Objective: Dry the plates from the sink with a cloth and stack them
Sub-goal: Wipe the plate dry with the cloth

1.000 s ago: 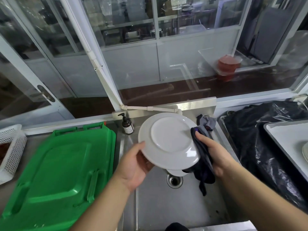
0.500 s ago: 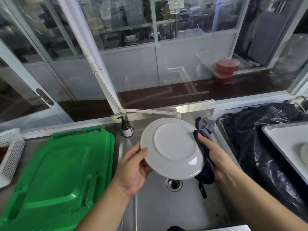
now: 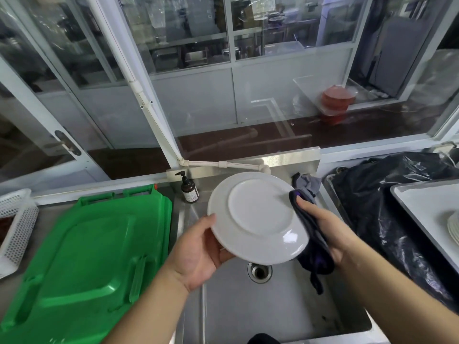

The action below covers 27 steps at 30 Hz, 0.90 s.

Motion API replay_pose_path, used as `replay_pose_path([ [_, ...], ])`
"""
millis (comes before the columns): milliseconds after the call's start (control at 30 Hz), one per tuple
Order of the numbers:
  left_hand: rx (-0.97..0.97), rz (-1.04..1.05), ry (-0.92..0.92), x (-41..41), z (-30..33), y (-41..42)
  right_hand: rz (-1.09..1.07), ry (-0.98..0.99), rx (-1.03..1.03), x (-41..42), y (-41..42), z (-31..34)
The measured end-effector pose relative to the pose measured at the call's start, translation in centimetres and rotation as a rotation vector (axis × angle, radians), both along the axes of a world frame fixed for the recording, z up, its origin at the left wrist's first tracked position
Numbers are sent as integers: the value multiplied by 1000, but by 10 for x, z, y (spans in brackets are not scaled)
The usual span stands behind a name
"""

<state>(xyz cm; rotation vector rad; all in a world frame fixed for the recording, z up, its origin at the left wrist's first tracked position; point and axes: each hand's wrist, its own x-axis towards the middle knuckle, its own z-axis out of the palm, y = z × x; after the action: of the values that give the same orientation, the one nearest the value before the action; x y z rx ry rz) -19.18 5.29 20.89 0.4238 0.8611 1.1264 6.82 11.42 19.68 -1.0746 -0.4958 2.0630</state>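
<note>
While tilted, plate (image 3: 258, 217) underside up, cloth (image 3: 314, 242) at rim

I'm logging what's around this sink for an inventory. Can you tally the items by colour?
White: 3 - held plate, plate stack, mesh basket
Green: 1 - bin lid
Dark: 3 - cloth, plastic bag, soap bottle
Grey: 1 - rag
Total: 8
</note>
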Motion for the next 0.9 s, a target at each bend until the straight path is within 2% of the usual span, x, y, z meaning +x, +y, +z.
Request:
replay_pose_path([
  [167,24,-44,17,-7,6,3,10,-25,37,-2,11,20],
  [333,72,119,-31,21,0,-1,-67,-77,14,-26,-3,13],
  [467,103,244,-55,51,-8,-4,-74,27,-36,-53,-23,-5],
  [600,21,270,13,42,-14,-7,-63,54,1,-45,-25,-12],
  [733,-35,232,68,11,-7,0,13,-22,4,-23,-16,-5],
  [900,-24,58,121,-25,10,7,123,-54,44,0,0,9],
])
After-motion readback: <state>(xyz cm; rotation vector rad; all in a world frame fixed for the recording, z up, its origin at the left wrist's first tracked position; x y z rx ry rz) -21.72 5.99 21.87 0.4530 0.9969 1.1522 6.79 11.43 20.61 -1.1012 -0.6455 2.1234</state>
